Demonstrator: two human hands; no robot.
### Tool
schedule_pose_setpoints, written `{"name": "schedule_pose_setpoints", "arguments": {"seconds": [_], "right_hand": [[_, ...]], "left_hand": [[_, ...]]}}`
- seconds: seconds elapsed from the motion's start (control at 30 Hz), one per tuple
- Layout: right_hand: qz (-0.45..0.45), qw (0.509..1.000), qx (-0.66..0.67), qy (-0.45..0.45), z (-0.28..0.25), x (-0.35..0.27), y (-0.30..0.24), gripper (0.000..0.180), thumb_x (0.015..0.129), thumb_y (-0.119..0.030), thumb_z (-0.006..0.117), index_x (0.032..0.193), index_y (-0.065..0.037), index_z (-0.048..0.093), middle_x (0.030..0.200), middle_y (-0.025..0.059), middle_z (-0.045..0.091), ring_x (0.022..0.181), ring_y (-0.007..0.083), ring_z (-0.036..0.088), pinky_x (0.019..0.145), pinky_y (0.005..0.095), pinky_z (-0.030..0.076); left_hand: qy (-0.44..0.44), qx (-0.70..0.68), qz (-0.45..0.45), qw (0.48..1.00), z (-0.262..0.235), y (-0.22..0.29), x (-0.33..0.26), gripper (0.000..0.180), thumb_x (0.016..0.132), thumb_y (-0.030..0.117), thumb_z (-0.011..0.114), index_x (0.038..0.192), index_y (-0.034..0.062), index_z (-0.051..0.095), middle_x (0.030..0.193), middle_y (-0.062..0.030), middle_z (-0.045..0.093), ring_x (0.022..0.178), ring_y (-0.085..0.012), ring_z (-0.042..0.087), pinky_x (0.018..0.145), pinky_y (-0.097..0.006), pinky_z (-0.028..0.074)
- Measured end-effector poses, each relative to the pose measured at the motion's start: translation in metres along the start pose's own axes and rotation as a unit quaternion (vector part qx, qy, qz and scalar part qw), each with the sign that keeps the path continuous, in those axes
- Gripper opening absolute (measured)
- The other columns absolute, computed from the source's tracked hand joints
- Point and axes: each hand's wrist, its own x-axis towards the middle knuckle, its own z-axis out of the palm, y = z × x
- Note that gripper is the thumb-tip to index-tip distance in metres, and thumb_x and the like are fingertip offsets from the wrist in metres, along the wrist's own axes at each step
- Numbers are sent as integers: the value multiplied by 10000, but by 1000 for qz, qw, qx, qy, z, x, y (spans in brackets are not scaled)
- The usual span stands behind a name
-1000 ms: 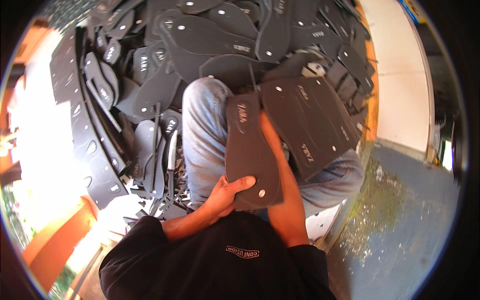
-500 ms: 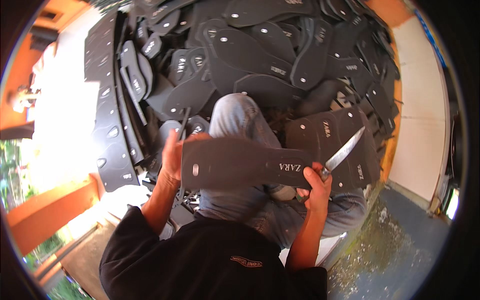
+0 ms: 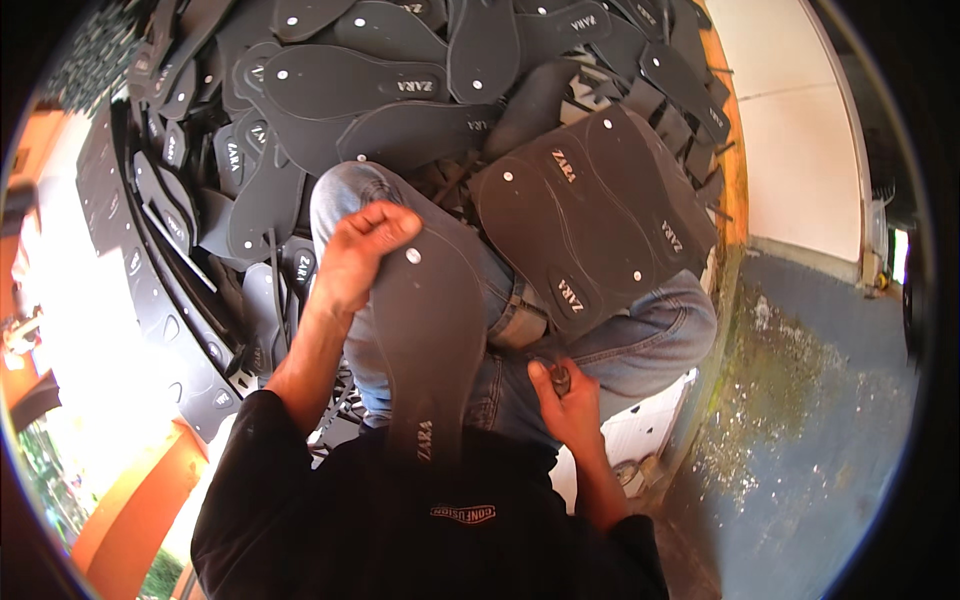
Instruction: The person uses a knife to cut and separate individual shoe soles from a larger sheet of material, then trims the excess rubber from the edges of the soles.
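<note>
My left hand (image 3: 362, 250) pinches the broad end of a dark grey foam sandal sole (image 3: 430, 320), close to its small pale dot. The sole hangs lengthwise over my lap, its narrow printed end against my black shirt. Lower right, over my bent leg, my right hand (image 3: 572, 405) is closed around a knife handle (image 3: 560, 378). The knife's blade does not show clearly. Just beyond that hand, a thick dark foam sheet (image 3: 610, 215) marked with sole outlines rests on my right leg.
A large heap of cut foam soles (image 3: 340, 80) and scraps spreads in front of my knees. Long cut-out sheets (image 3: 130, 270) stand along the left. At right are a pale wall panel (image 3: 790, 140) and a stained grey floor (image 3: 800, 400).
The sole has swung from crosswise to lengthwise and left my right hand. My right hand has moved down and left with the knife; the blade, plain before, no longer shows clearly.
</note>
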Motion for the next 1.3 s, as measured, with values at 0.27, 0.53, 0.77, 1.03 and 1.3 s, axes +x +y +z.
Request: {"name": "schedule_pose_setpoints", "arguments": {"seconds": [0.27, 0.53, 0.77, 1.03, 1.3], "right_hand": [[-37, 996, -72, 23, 7, 16, -2, 354, 832, -257, 654, 628, -21, 487, 479, 144, 489, 457, 357, 527, 454, 399, 393], [-33, 996, -79, -20, 2, 21, -3, 243, 795, -176, 641, 660, -16, 517, 515, 167, 519, 522, 398, 551, 499, 440, 423], [-198, 972, -119, -29, -6, 84, -47, 135, 786, -120, 615, 764, 10, 587, 586, 222, 550, 598, 433, 553, 557, 451, 443], [70, 910, 336, -231, -30, 115, -53, 197, 858, -212, 640, 800, -27, 606, 579, -31, 507, 435, 45, 414, 385, 231, 282], [5, 896, 433, 96, -56, 91, -48, 226, 847, -221, 673, 765, -26, 593, 533, -14, 485, 416, 54, 419, 357, 225, 309]], "left_hand": [[-39, -38, -139, 989, 31, -9, -20, 284, 835, 227, 682, 967, -22, 644, 807, -74, 665, 695, -116, 638, 610, -230, 521], [-68, 40, -143, 987, 36, -2, -22, 291, 837, 230, 680, 960, -34, 665, 804, -79, 680, 664, -113, 639, 594, -231, 517], [-107, 88, -115, 984, 52, 10, -31, 264, 841, 224, 676, 949, -17, 679, 810, -52, 682, 702, -89, 623, 645, -223, 499], [-108, 95, -121, 982, 67, 4, -20, 328, 876, 275, 629, 950, -44, 642, 768, -76, 666, 658, -116, 630, 598, -222, 505], [-122, 53, 22, 991, 67, -69, 1, 257, 875, 209, 618, 974, -28, 595, 674, -113, 612, 565, -145, 585, 511, -233, 488]]}}
